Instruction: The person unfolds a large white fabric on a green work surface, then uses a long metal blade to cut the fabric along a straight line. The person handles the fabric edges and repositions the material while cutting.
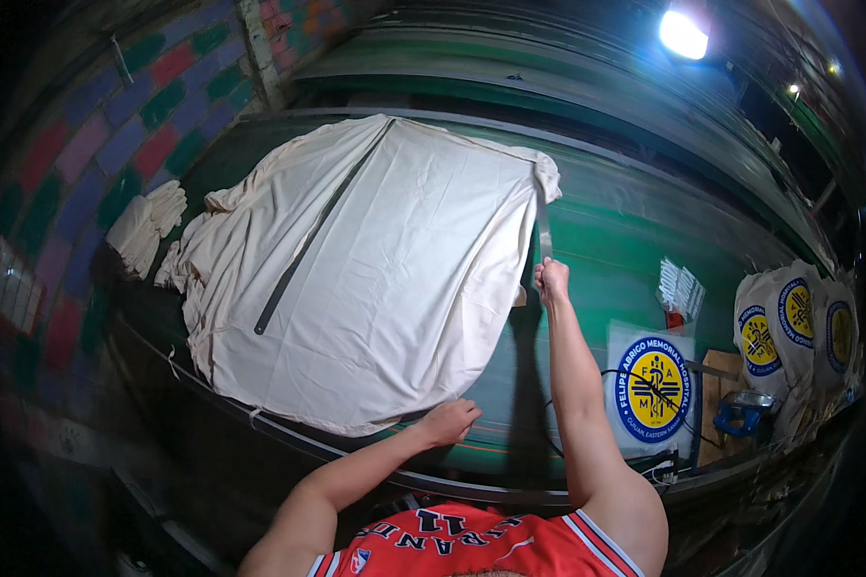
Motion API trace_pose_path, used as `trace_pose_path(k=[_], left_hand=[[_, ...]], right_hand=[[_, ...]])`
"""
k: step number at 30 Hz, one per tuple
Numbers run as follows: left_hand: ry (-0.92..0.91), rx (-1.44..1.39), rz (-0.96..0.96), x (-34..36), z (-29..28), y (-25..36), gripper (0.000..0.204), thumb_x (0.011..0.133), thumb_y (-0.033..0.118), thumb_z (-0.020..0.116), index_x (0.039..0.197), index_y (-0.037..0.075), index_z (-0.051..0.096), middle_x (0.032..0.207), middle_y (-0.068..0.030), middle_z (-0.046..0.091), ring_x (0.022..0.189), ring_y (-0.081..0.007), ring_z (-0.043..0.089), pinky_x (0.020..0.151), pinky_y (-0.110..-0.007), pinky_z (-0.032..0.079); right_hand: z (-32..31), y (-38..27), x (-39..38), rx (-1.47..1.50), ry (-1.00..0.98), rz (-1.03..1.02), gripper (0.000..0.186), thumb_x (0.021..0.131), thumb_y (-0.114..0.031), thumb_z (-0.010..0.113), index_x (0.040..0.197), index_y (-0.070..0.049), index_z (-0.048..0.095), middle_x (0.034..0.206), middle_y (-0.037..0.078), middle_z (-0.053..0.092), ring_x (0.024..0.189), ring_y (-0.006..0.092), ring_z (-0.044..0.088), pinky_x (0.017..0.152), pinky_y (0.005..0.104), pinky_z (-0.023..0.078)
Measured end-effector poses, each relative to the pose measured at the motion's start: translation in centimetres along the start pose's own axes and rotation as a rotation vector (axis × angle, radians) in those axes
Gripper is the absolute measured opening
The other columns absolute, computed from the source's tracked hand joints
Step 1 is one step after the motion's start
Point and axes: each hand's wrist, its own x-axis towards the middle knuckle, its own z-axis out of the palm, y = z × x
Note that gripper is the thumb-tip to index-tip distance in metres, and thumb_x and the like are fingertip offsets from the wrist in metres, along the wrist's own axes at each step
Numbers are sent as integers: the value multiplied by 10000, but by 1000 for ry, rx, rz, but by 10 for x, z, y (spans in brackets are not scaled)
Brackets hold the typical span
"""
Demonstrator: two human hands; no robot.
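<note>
A large cream cloth [394, 288] is spread in loose folds over the green table. A long dark flat ruler-like strip [308, 245] with a hole at its near end lies slantwise across it. My right hand [552, 280] is closed round the near end of a grey flat strip [546, 234], just off the cloth's right edge. The strip's far end runs up to a bunched corner of the cloth. Beside the cloth's near edge, my left hand [450, 423] has its fingers curled; whether anything is inside them is hidden.
To the right lies a clear sheet with a round blue and yellow emblem [652, 389]. Beyond it are printed cream bags [789, 327], a blue tool [741, 412] on a wooden board and white gloves [680, 288]. A folded cream bundle [146, 229] sits far left, by a painted brick wall [130, 135].
</note>
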Motion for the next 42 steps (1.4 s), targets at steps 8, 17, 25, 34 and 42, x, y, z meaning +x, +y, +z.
trace_pose_path(k=[8,17,25,34,42], left_hand=[[303,172,-85,18,0,11,283,744,43,617,1024,27,585,956,-137,552,903,-318,574,782,-423,477],[438,311,-344,6,-10,22,489,780,127,664,1242,46,529,1144,-129,513,1099,-304,503,928,-456,382],[519,406,-518,-15,-12,29,521,785,147,687,1263,41,508,1157,-138,510,1130,-311,497,951,-476,382],[446,-131,-546,-60,-17,-33,252,902,33,509,1134,-4,602,1048,-222,653,997,-412,624,849,-488,498],[658,-367,-578,-77,-46,-41,250,921,82,532,1137,-15,615,980,-225,689,919,-351,674,794,-411,512]], right_hand=[[-24,0,-44,-148,16,-66,240,1040,-227,403,843,-94,431,620,4,486,410,91,395,361,276,293],[-63,111,-175,-141,116,-43,213,1049,-217,389,931,-54,460,669,34,534,438,97,460,367,252,361],[-61,158,-240,-219,189,-116,228,1055,-208,372,922,-50,467,698,44,559,443,84,455,390,257,359],[-44,176,-256,-1025,485,-596,474,917,-140,571,1336,29,427,949,210,615,847,379,614,858,477,476],[1,200,-223,-784,59,-278,441,887,-108,622,1282,53,508,1071,180,648,929,395,644,858,471,509]])
